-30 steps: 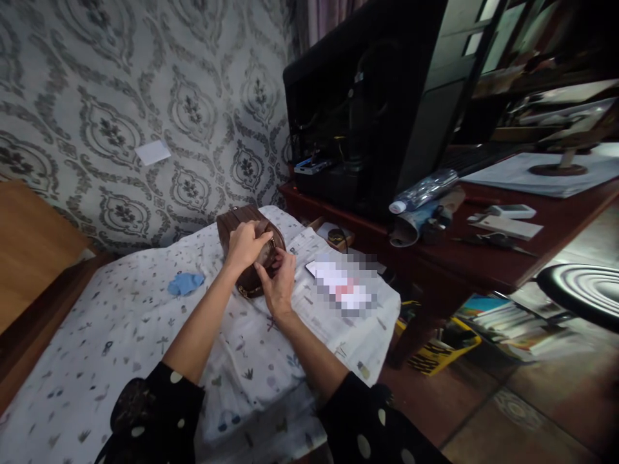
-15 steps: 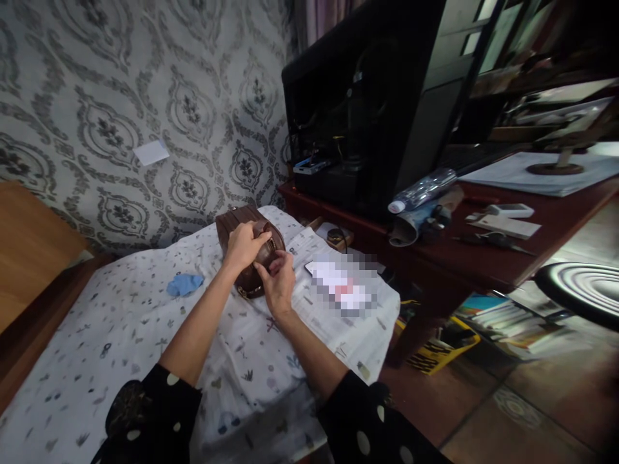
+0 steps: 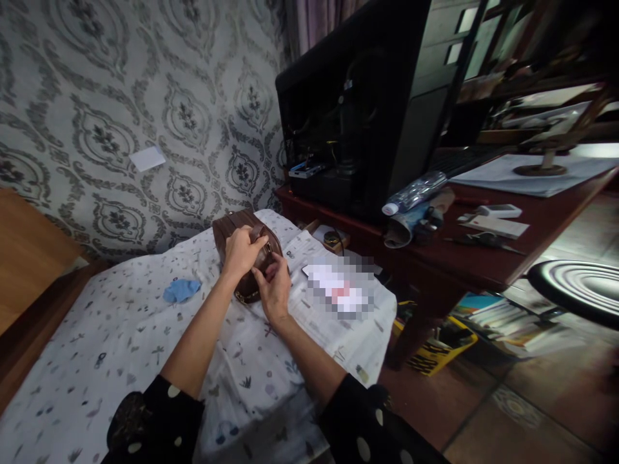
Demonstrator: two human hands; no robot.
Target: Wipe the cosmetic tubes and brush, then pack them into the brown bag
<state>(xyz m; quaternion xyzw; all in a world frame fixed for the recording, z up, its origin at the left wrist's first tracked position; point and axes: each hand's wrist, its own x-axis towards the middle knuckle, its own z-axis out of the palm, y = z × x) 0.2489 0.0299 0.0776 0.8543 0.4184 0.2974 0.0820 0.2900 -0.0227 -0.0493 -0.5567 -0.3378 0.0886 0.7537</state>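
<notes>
A brown leather-looking handbag (image 3: 234, 221) lies on the white patterned sheet (image 3: 130, 335), with a bit of gold-coloured chain (image 3: 249, 298) at its near edge. My left hand (image 3: 240, 251) is closed on the bag's upper part, thumb and fingers gripping a brown strap or flap. Just right of it, my right hand (image 3: 276, 283) has its fingertips bent and pinching at the bag's front, beside a small metal fitting. Exactly what the right fingertips hold is partly hidden. To the left lies a crumpled blue cloth (image 3: 181, 290).
A phone with a blurred-out screen (image 3: 338, 287) rests right of the bag. Beyond it a dark red desk (image 3: 488, 258) carries a black glass-fronted case (image 3: 333, 109), a plastic bottle (image 3: 414, 192) and papers. A yellow box (image 3: 430, 361) stands on the floor. Patterned wallpaper (image 3: 188, 116) rises behind.
The view has shifted slightly, so things sit a little further left. Both hands stay at the bag in nearly the same pose.
</notes>
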